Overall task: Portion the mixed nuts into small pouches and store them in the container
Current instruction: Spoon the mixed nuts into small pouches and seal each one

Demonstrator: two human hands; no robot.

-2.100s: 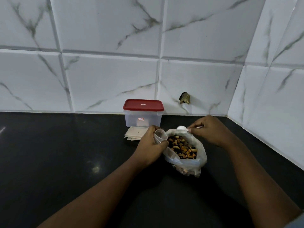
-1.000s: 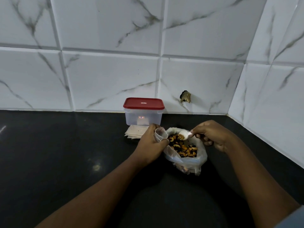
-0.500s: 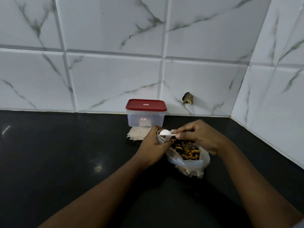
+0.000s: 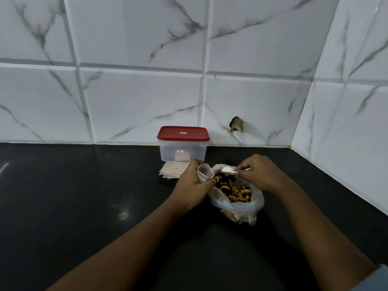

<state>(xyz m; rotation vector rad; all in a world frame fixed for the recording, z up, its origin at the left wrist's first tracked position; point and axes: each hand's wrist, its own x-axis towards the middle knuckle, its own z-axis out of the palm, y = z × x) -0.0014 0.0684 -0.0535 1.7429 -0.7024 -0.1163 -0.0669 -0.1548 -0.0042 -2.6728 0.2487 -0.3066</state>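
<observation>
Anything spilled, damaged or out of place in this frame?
One thing: the wall tile to the right of the red-lidded container has a ragged dark hole, which looks like damage. No loose nuts show on the countertop; they sit inside the plastic bag.

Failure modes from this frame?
1. The pouch mouth in the left hand is narrow; nuts off the spoon in the right hand may miss it onto the counter.
2. The soft bag could slump while being scooped.
3. The container is lidded and both hands are busy.
</observation>
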